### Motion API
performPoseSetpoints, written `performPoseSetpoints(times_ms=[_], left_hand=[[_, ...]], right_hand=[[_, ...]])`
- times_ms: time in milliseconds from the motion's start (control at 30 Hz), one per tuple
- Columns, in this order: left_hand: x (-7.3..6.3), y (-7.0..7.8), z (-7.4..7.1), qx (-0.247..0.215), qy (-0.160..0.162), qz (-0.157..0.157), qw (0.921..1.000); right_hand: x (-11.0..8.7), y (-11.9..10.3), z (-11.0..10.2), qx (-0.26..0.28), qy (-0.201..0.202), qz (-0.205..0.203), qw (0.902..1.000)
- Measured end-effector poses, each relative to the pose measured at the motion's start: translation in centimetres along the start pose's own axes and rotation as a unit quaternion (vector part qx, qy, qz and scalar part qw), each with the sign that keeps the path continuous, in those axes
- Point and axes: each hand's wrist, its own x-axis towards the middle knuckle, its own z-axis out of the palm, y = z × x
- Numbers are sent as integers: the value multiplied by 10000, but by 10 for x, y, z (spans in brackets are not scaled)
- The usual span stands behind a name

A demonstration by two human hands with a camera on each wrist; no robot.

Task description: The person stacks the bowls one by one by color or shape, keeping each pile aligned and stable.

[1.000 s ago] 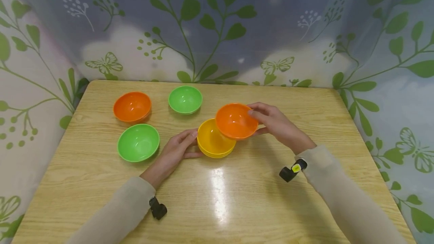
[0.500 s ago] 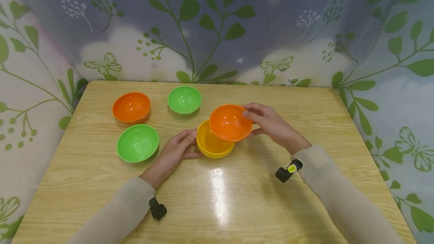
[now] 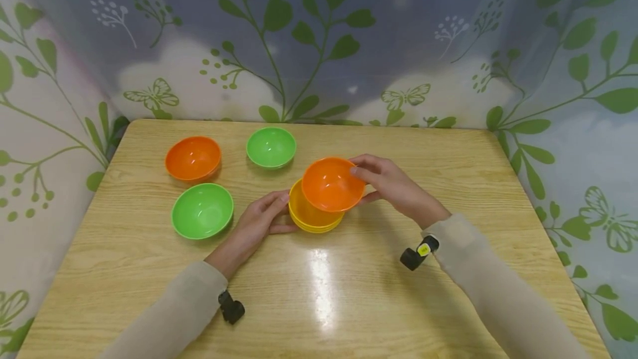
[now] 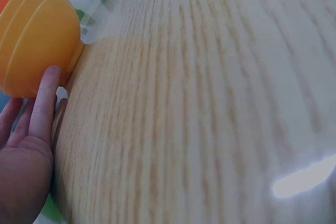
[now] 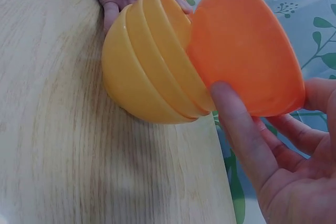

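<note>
My right hand (image 3: 396,190) grips an orange bowl (image 3: 333,184) by its right side, thumb at the rim and fingers beneath. This bowl is tilted and overlaps the nested yellow bowls (image 3: 301,210) from above, hiding most of their inside. In the right wrist view the orange bowl (image 5: 244,51) comes right up to the top rim of the yellow stack (image 5: 142,66), where three rims show. My left hand (image 3: 256,218) holds the stack from the left, thumb at the rim. One straight finger (image 4: 44,103) presses low on the yellow side in the left wrist view.
To the left, another orange bowl (image 3: 193,158) stands behind a green bowl (image 3: 202,211). A second green bowl (image 3: 271,147) sits behind the yellow stack. The wooden table (image 3: 379,303) meets a leaf-patterned curtain (image 3: 319,60) at its back edge.
My right hand has moved left and slightly toward me, carrying the orange bowl farther over the yellow stack. The left hand and the stack have stayed in place.
</note>
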Motion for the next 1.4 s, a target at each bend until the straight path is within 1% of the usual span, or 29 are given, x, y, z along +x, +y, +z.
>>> performPoseSetpoints(times_ms=[300,600,800,933,1067,1233,1400], left_hand=[[-2,1,1,-55,9,-26,10000],[-1,0,0,-52,-14,9,10000],[0,-1,-1,-64,-27,44,10000],[1,-2,-1,-94,-4,12,10000],[1,-2,-1,-117,-25,51,9999],[0,-1,0,-107,-52,97,9999],[1,-2,0,-103,-6,98,9999]], right_hand=[[2,3,4,-80,-23,-40,10000],[2,4,9,-123,-34,-96,9999],[3,5,13,-79,8,-28,10000],[5,7,16,-169,22,-23,9999],[6,8,19,-281,-2,-59,9996],[6,11,21,-320,59,3,9995],[6,16,21,-332,82,0,9994]])
